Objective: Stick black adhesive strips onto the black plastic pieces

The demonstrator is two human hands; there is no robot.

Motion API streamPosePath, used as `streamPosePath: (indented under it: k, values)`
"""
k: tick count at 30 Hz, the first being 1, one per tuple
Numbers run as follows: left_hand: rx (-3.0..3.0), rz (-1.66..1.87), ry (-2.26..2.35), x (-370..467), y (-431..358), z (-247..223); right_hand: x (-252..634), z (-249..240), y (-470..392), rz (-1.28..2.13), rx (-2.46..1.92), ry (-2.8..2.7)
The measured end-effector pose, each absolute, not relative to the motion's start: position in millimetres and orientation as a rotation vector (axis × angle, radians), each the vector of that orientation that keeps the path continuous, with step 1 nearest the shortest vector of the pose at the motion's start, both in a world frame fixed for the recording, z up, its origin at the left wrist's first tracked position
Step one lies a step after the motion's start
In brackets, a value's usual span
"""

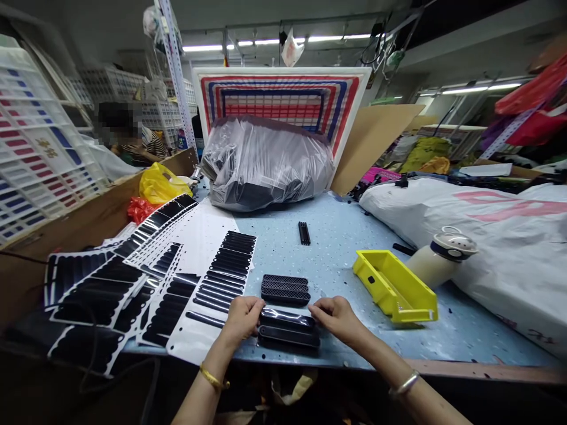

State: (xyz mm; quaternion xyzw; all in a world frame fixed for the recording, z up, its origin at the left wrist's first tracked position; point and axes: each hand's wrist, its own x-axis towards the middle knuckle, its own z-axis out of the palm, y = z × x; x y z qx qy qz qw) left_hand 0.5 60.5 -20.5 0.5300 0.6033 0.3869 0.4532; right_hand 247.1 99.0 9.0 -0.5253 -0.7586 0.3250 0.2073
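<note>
A glossy black strip (287, 319) stretches between my two hands above a plain black bar (289, 337) near the table's front edge. My left hand (243, 317) pinches the strip's left end, and my right hand (337, 317) pinches its right end. Just behind them lie textured black bars (284, 289) side by side. To the left, a white backing sheet (188, 339) carries a column of black strips (228, 268). Farther back on the blue table (274, 236) is a small group of black bars (304, 233).
Right of my hands stand a yellow bin (385, 283) and a pale bottle (438, 260), beside a large white sack (443, 206). More strip sheets (97, 289) overlap at left. A plastic-wrapped bundle (270, 162) sits at the back. A person (153, 144) is at far left.
</note>
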Motion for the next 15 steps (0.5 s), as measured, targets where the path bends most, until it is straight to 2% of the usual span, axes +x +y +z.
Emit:
streamPosePath:
  k: [10, 15]
  values:
    - [1.185, 0.931, 1.44, -1.9, 65.2, -24.9, 167.8, -7.0, 106.5, 0.692, -1.317, -2.406]
    - [1.22, 0.99, 1.483, 4.2, 59.0, -17.3, 173.4, -8.7, 106.7, 0.642, -1.314, -2.422]
